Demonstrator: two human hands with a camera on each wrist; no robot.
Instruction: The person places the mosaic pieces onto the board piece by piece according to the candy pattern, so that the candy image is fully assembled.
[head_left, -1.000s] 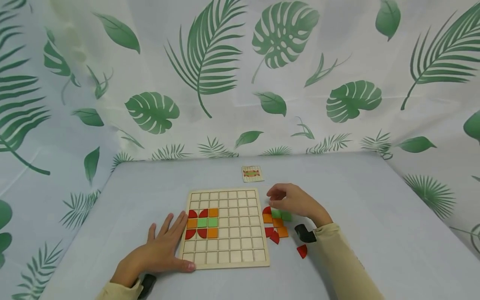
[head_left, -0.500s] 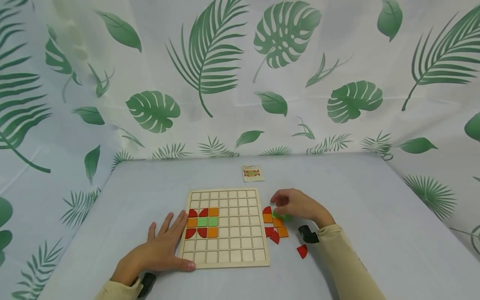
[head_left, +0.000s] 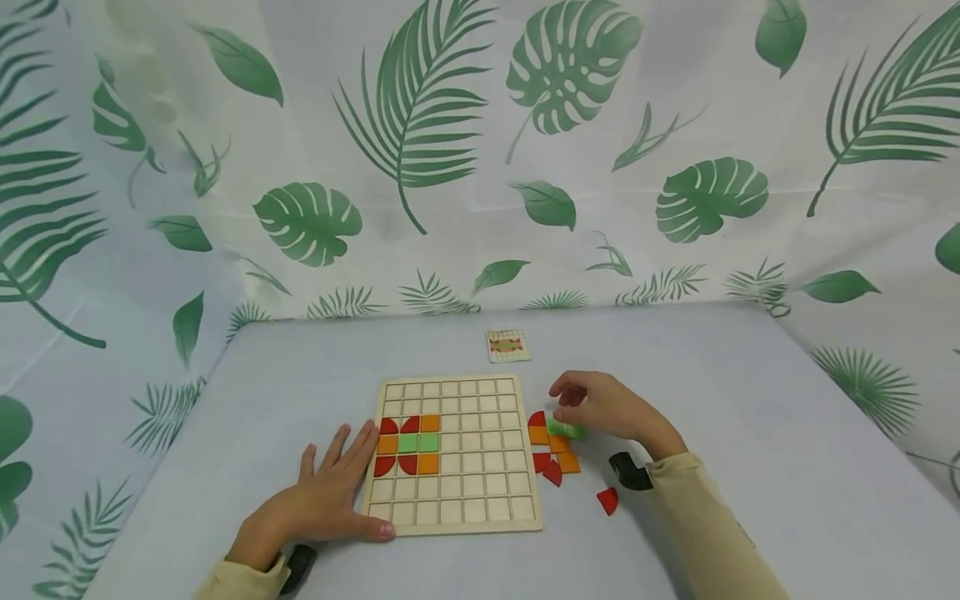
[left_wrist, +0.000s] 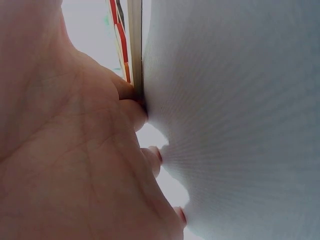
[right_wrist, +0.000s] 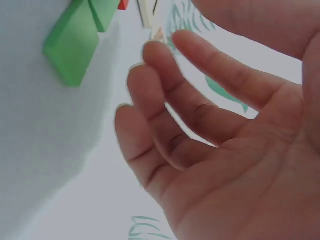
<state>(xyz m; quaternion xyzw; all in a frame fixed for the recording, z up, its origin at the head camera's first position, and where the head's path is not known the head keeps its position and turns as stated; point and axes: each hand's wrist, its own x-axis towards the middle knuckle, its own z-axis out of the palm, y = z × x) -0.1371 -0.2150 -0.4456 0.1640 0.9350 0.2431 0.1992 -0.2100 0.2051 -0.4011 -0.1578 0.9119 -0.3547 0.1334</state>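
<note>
My left hand [head_left: 321, 502] lies with spread fingers along the left edge of a square wooden grid board [head_left: 489, 486], its thumb at the near edge. On the board's left side sit red quarter-circle, orange square and green square tiles [head_left: 408, 443] in three rows. My right hand [head_left: 613, 410] hovers right of the board, fingers loosely bent and nothing between them. Just under it are green tiles [head_left: 567, 430], partly covered by the hand in the head view. In the right wrist view, a green tile [right_wrist: 74, 46] lies apart from the fingertips [right_wrist: 131, 120].
Beside the board's right edge lie several loose orange tiles [head_left: 569, 462] and red tiles [head_left: 552, 473]. One red quarter-circle [head_left: 608, 501] lies apart, nearer me. A small pattern card [head_left: 509, 346] rests behind the board. Leaf-printed cloth [head_left: 450, 167] rises behind the table.
My right hand dipped toward the green tiles, then rose slightly and shifted right. The left hand stays at the board, and the tiles on the board are the same.
</note>
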